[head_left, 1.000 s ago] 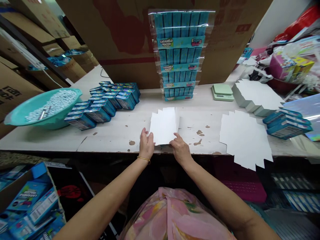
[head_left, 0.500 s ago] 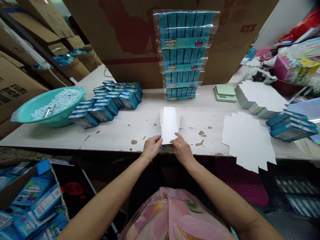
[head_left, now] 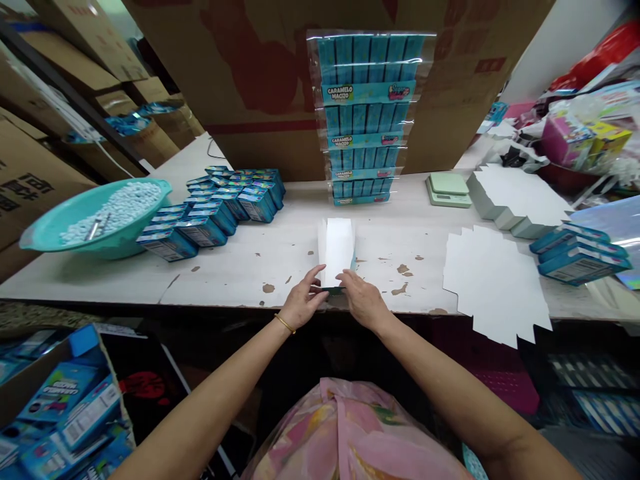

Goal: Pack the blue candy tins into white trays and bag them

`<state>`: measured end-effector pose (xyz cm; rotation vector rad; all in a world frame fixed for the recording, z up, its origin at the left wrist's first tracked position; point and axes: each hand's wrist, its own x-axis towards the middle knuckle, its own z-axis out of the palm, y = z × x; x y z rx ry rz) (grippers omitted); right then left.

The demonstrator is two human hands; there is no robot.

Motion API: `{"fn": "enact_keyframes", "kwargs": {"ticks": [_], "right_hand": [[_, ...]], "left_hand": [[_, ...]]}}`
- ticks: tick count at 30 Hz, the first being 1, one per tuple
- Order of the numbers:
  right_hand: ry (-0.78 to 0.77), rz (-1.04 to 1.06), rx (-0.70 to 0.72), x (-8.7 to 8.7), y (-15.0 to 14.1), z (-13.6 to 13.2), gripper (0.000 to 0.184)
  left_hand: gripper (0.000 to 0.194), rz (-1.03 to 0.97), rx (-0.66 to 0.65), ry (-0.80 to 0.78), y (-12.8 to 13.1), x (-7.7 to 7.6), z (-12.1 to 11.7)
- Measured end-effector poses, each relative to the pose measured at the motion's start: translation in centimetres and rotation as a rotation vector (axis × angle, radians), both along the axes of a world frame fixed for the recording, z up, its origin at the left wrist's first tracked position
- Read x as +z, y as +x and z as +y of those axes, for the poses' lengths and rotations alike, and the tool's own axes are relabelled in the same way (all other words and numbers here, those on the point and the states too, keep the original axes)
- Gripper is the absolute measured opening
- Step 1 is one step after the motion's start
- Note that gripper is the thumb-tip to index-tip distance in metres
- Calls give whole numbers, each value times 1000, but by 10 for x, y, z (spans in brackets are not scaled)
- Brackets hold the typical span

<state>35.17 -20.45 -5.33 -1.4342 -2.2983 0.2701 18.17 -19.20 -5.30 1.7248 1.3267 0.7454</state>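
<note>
A partly folded cardboard box (head_left: 339, 248), white inside with a bit of blue outside, lies at the middle of the table's front edge with its long sides standing up. My left hand (head_left: 303, 296) pinches its near left corner, thumb low and forefinger at the side wall. At the near right corner my right hand (head_left: 364, 299) has its fingers closed on the box, the forefinger reaching over the inner face. A dark strip of the near end flap shows between both hands. Part of the box's near end is hidden by the fingers.
Filled blue boxes (head_left: 213, 212) stand in rows at left, beside a teal basin (head_left: 95, 227) of wrapped pieces. Behind hangs a clear display (head_left: 367, 120). On the right are a green scale (head_left: 448, 189), a flat white blank (head_left: 493, 280) and a blank stack (head_left: 523, 193).
The near end flap has been bent so its dark outer side shows. My right forefinger has moved inward over the box, and my left hand has shifted slightly.
</note>
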Motion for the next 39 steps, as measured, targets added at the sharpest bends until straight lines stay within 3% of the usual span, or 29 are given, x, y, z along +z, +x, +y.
{"fn": "enact_keyframes", "kwargs": {"ticks": [4, 8, 14, 18, 23, 26, 30, 32, 35, 37, 39], "right_hand": [[0, 21, -55, 0, -1, 0, 37], [-1, -117, -99, 7, -3, 1, 26], [-142, -367, -38, 23, -2, 12, 25], [-275, -406, 44, 21, -1, 20, 24], [-273, -165, 9, 11, 3, 28, 27], [-229, 97, -57, 5, 4, 35, 28], [-182, 304, -143, 2, 6, 36, 31], [-186, 346, -70, 4, 10, 33, 31], [-264, 304, 175, 11, 21, 25, 37], [-296, 258, 292, 14, 26, 22, 46], [-278, 254, 311, 15, 28, 21, 53]], "left_hand": [[32, 156, -8, 117, 1, 4, 5], [20, 351, 18, 147, 7, 10, 7], [21, 489, -14, 166, 11, 14, 9], [21, 558, -108, 133, 14, 16, 15], [24, 570, -80, 93, 18, 21, 17], [26, 529, -163, 73, 20, 22, 12], [51, 623, -258, 186, 22, 12, 4], [39, 680, -218, 215, 23, 6, 3], [18, 687, -139, 215, 24, 2, 5], [15, 693, -117, 206, 24, 3, 7], [15, 689, -113, 189, 24, 5, 9]]}}
